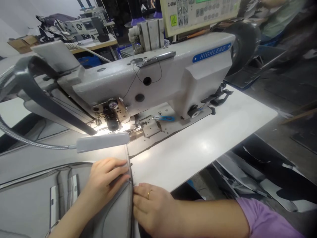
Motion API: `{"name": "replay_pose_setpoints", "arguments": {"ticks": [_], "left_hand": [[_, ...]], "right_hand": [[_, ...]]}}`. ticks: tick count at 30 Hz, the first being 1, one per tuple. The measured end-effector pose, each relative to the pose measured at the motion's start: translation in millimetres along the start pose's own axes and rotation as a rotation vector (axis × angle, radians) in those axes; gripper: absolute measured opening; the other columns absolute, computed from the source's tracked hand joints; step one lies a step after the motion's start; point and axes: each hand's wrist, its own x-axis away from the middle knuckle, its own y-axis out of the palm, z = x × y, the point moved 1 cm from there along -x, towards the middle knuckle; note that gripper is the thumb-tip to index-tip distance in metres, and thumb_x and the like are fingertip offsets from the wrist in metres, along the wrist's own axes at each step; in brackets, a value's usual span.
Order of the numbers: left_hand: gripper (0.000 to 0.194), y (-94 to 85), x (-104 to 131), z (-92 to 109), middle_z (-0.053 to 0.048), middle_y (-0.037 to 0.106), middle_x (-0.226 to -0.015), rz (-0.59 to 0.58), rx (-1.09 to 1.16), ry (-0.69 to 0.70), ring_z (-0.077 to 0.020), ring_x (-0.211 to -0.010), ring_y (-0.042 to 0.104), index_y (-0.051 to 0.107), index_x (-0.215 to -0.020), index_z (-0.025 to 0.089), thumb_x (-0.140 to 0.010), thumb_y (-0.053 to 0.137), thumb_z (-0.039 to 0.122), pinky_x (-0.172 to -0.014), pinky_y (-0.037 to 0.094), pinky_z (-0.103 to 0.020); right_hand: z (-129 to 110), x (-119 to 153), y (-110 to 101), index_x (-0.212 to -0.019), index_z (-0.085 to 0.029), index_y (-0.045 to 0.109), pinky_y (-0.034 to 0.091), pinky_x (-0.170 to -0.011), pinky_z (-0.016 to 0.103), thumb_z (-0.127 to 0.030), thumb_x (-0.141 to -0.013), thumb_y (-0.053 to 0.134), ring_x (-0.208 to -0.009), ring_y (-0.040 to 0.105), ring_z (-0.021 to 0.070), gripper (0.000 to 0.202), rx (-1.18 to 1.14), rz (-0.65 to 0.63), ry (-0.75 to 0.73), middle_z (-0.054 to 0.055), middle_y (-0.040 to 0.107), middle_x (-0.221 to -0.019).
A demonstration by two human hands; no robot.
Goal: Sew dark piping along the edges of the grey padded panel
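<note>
A grey fabric piece (84, 172) with dark seams spreads across the lower left of the frame, its edge running down near the lower centre, and both bare hands are at that edge. The left hand (109, 177) lies over it from the lower left, grip loose and slightly spread, fingertips resting on the seam. The right hand (155, 206), with a gold ring (149, 194) on one finger, meets the same edge a little lower; its fingers are curled against the fabric, but the thumb is hidden, so I cannot tell whether its grip is pinching the edge. Two pale slotted bars (53, 205) lie upright in the frame on the fabric at lower left. Above the hands, a grey sewing machine (138, 86) crosses the middle of the frame (its blue label (212, 53) reads HIGHLEAD), with a lit lamp (101, 142) on a flexible metal neck in front of its needle area. Blue-handled snips (167, 118) lie on the machine's bed, right of the needle area, and the white surface (198, 138) reaches out to the right. A control panel (200, 13) stands at the top, and another sewing machine (81, 28) sits at upper left near a cardboard box (23, 44). A purple sleeve (264, 216) fills part of the lower right, below dark and grey cloth pieces (262, 178).
</note>
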Motion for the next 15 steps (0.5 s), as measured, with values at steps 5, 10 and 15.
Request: {"name": "replay_pose_setpoints", "arguments": {"ticks": [5, 10, 15], "left_hand": [[0.01, -0.1, 0.0, -0.4, -0.001, 0.062, -0.103, -0.006, -0.006, -0.004, -0.0192, -0.097, 0.054, 0.061, -0.096, 0.024, -0.085, 0.062, 0.024, -0.082, 0.037, -0.037], [0.011, 1.1, -0.1, -0.8, -0.002, 0.062, -0.104, 0.007, -0.029, 0.002, -0.0195, -0.097, 0.054, 0.061, -0.096, 0.024, -0.085, 0.062, 0.024, -0.081, 0.037, -0.038], [0.009, 2.2, 0.4, -0.9, -0.001, 0.062, -0.104, -0.006, -0.035, -0.01, -0.0195, -0.097, 0.054, 0.062, -0.095, 0.025, -0.086, 0.062, 0.025, -0.08, 0.037, -0.037]], "right_hand": [[0.3, 0.9, 2.2, -0.079, -0.008, 0.062, 0.052, -0.087, 0.036, -0.015, -0.084, 0.051, -0.098, 0.056, 0.023, 0.014, 0.0, -0.018, -0.007, 0.01, 0.058, -0.088], [0.3, 2.1, 4.3, -0.079, -0.008, 0.061, 0.052, -0.088, 0.037, -0.017, -0.083, 0.052, -0.096, 0.056, 0.0234, 0.013, 0.002, -0.001, -0.009, 0.01, 0.058, -0.089], [0.2, 0.8, 2.3, -0.075, -0.009, 0.06, 0.053, -0.084, 0.035, -0.015, -0.082, 0.053, -0.093, 0.057, 0.0224, 0.012, 0.005, 0.039, -0.004, 0.01, 0.058, -0.084]]}}
